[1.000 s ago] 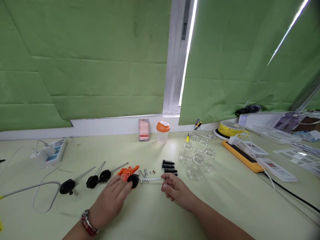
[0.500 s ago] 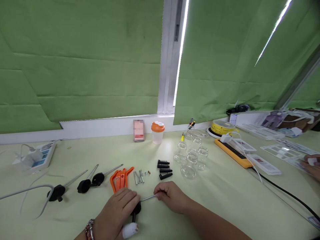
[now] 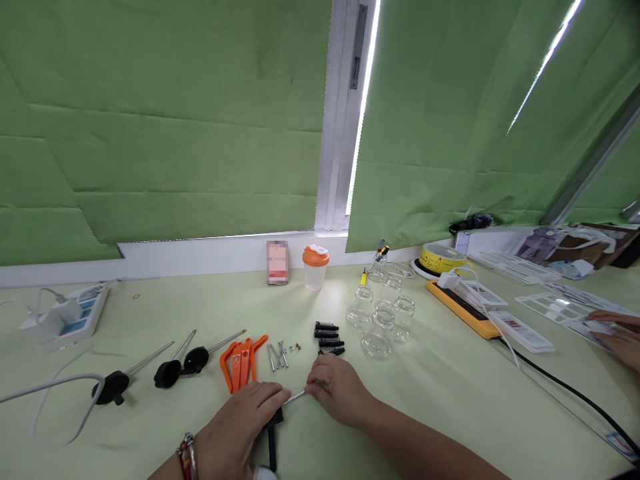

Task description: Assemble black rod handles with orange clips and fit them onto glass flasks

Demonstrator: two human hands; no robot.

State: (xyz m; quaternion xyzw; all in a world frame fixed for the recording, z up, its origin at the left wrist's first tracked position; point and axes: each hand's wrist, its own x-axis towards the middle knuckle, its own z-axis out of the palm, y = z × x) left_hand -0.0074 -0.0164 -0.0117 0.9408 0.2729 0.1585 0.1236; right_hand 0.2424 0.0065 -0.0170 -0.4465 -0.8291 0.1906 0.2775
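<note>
My left hand [image 3: 245, 420] is closed over a black round cap [image 3: 277, 419] with a side tube pointing toward me; my fingers hide much of it. From the cap sticks out a thin metal rod [image 3: 296, 397], its far end pinched between the thumb and fingers of my right hand [image 3: 340, 388]. Just beyond my left hand lie orange levers [image 3: 243, 363]. Several metal pins [image 3: 279, 356] and tiny parts [image 3: 295, 348] are beside them. Black spring pieces [image 3: 329, 338] lie in a row behind my right hand. To the left rest three similar black caps with rods [image 3: 196, 360].
Several clear glass bottles [image 3: 377, 343] stand right of centre. Behind are an orange-lidded cup [image 3: 315, 270] and a pink card [image 3: 277, 263]. An orange power strip [image 3: 463, 310] with cables lies right, a white one [image 3: 95, 310] left. Another person's hands [image 3: 620, 337] show far right.
My right hand has shifted slightly left along the rod, closer to my left hand. My left fingers reach further over the cap, and its tube now points more straight toward me.
</note>
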